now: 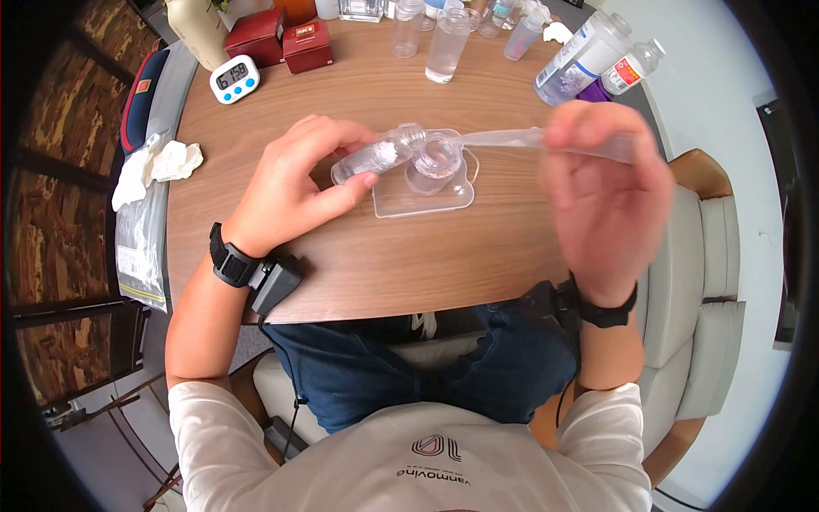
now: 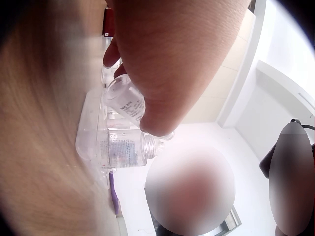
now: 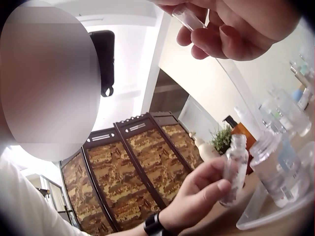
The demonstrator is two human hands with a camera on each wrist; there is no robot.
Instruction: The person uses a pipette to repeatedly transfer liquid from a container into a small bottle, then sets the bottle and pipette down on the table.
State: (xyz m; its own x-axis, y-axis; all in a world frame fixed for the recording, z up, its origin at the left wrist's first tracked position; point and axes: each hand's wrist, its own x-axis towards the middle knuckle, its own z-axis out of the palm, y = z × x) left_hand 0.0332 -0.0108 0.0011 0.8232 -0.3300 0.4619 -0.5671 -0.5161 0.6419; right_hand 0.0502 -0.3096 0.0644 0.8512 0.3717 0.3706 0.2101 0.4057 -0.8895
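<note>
1. Left hand point(image 1: 294, 175) grasps a small bottle point(image 1: 363, 164), fingers on one side, thumb on the other.
2. Small bottle: clear, slim, narrow threaded neck, pale patch with dark print in the left wrist view. Held leaning, neck pointing toward the jar point(image 1: 433, 166) and right next to its rim; can't tell if the two touch.
3. Right hand point(image 1: 606, 200) is raised on the other side, fingers curled round a translucent dropper-like tool point(image 1: 505, 138). Hand is motion-blurred in the head view.
4. Tool: long, thin, see-through, wider at the held end. Lies roughly level in the head view, far tip by the jar's mouth; contact unclear.
5. Jar: clear, squat, wide threaded neck, open mouth, upright. Barcode-like mark low on its side in the right wrist view. What's inside is hard to make out.
6. Jar sits on a shallow clear plastic tray point(image 1: 405, 207) with rounded corners and a raised edge, flat on the wood-grain bench point(image 1: 503, 247), between the hands.
7. Back of bench: white timer point(image 1: 235, 79) with blue buttons, two dark red boxes point(image 1: 308, 48), clear upright bottle point(image 1: 447, 47) with liquid inside.
8. Crumpled white tissue point(image 1: 177, 162) near the bench's left edge.
</note>
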